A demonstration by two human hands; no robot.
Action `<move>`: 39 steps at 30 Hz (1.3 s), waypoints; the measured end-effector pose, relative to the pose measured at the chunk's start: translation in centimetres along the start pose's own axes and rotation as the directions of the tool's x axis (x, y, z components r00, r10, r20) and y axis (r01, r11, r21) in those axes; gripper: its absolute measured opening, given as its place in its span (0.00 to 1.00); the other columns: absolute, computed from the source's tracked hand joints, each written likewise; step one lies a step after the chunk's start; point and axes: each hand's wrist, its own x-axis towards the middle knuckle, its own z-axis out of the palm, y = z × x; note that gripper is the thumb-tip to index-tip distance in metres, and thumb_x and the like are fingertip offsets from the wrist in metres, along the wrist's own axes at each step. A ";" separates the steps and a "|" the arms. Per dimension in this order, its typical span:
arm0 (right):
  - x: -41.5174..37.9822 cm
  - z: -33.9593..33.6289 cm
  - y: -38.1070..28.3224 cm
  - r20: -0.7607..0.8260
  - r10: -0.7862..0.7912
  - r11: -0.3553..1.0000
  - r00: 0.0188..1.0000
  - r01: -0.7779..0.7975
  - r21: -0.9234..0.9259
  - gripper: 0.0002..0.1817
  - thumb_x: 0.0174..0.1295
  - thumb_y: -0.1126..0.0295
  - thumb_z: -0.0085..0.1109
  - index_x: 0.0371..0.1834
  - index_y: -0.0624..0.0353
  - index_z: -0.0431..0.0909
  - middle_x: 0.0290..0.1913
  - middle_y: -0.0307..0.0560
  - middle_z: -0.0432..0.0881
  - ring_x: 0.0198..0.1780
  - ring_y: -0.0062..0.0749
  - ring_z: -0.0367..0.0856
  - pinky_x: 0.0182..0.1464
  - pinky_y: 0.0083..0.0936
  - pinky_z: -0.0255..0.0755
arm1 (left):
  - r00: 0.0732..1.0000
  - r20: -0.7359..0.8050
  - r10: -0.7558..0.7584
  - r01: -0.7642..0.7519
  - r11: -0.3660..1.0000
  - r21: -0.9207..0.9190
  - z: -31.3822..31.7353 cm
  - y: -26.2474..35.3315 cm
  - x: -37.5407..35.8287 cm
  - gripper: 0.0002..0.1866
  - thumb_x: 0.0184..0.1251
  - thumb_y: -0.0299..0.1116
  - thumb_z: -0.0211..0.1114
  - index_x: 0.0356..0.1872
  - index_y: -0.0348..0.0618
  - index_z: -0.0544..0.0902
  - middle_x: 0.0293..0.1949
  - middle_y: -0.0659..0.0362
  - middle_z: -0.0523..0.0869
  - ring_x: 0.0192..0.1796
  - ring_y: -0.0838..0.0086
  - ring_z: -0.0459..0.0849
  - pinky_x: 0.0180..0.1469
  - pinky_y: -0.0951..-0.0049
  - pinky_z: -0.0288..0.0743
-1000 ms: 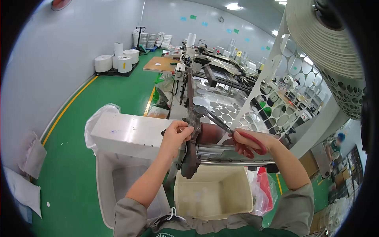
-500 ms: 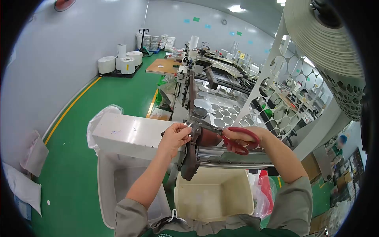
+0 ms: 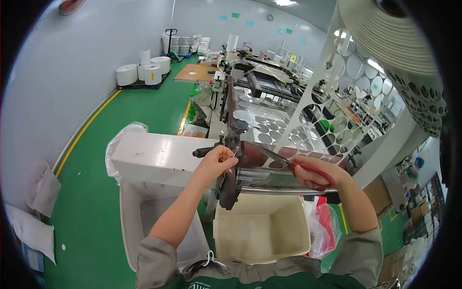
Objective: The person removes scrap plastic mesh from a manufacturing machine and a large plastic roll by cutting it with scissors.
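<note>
My left hand (image 3: 215, 164) is closed in a pinch at the near left corner of the machine, beside a dark metal bracket (image 3: 230, 185). A thin, shiny scrap shows at its fingertips, too small to make out fully. My right hand (image 3: 308, 174) is wrapped round the red handles of a pair of scissors (image 3: 273, 154). Their blades look closed together and point up and left across a reddish-brown roller (image 3: 255, 156), apart from my left hand. Behind the roller, a silvery sheet with round cut-outs (image 3: 276, 129) covers the machine bed.
A large roll of perforated strip (image 3: 394, 43) hangs at upper right, its web running down to the machine. A white metal housing (image 3: 154, 154) stands at left. Below are a grey bin (image 3: 131, 226) and a cream bin (image 3: 219, 236). A co-worker (image 3: 415, 168) is far right.
My right hand has drawn the scissors to the right, away from my left hand, where the blades were before. My left hand keeps its pinch at nearly the same spot.
</note>
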 end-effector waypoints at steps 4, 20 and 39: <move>-3.8 1.8 1.9 0.012 -0.001 1.000 1.000 0.001 0.003 0.22 0.68 0.53 0.51 0.59 0.54 0.67 0.30 0.33 0.73 0.28 0.14 0.69 0.28 0.15 0.65 | 0.967 -0.255 -0.011 0.051 0.987 0.154 1.7 0.3 2.6 0.19 0.61 0.45 0.67 0.33 0.36 0.79 0.25 0.62 0.79 0.25 0.79 0.76 0.29 0.77 0.72; -12.2 3.7 17.8 -0.777 -0.060 0.600 0.626 0.645 0.473 0.35 0.56 0.77 0.59 0.68 0.56 0.58 0.38 0.41 0.74 0.37 0.20 0.73 0.37 0.17 0.68 | 0.880 -0.411 -0.239 0.425 0.784 0.453 1.9 -0.4 2.4 0.41 0.60 0.69 0.51 0.51 0.34 0.70 0.27 0.50 0.82 0.22 0.70 0.81 0.27 0.72 0.77; -4.1 -34.1 15.6 -0.836 -0.432 0.415 0.338 0.898 0.148 0.20 0.57 0.72 0.63 0.51 0.64 0.70 0.32 0.42 0.78 0.22 0.26 0.74 0.22 0.22 0.67 | 0.808 -0.027 0.589 -0.557 0.777 0.294 16.3 22.9 13.6 0.23 0.67 0.40 0.63 0.56 0.34 0.74 0.45 0.55 0.83 0.48 0.73 0.80 0.53 0.73 0.73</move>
